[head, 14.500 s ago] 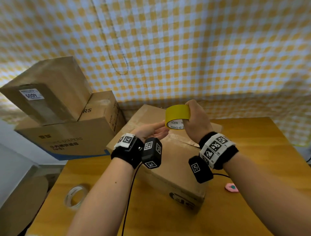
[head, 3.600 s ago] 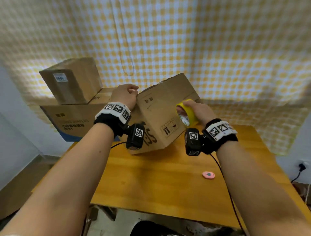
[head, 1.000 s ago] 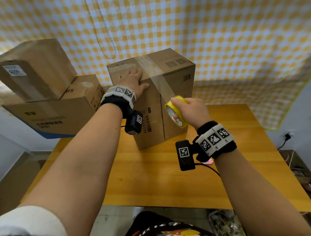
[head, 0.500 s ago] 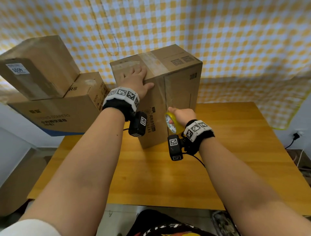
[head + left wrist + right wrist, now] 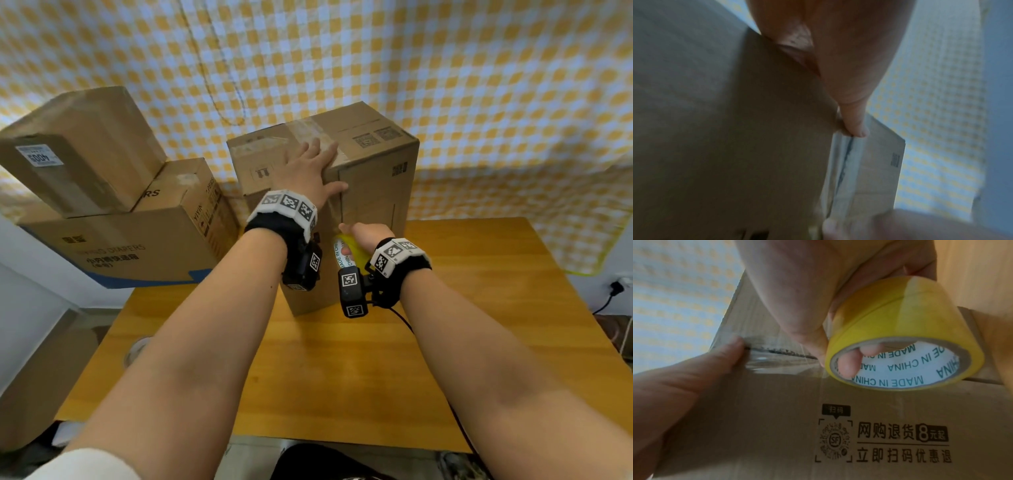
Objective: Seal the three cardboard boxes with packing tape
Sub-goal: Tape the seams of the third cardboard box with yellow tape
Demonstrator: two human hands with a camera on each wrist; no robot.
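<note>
A tall cardboard box (image 5: 373, 192) stands on end on the wooden table (image 5: 479, 308). A strip of clear tape (image 5: 334, 212) runs over its top and down its front seam. My left hand (image 5: 308, 171) lies flat on the box's upper front edge, with the thumb (image 5: 855, 123) pressing the tape on the seam. My right hand (image 5: 363, 236) grips the yellow tape roll (image 5: 898, 339) low against the box's front, fingers through the core (image 5: 849, 363). The tape (image 5: 781, 356) stretches taut from the roll up to the left thumb (image 5: 733, 344).
Two more cardboard boxes are stacked at the left: a small one (image 5: 78, 150) tilted on a large one (image 5: 130, 236). A clear tape roll (image 5: 137, 353) lies at the table's left edge. A checked cloth (image 5: 445, 85) hangs behind.
My right hand has drawn the yellow roll further down the box's front, laying tape along the seam. The left hand has stayed pressed on the box's top edge.
</note>
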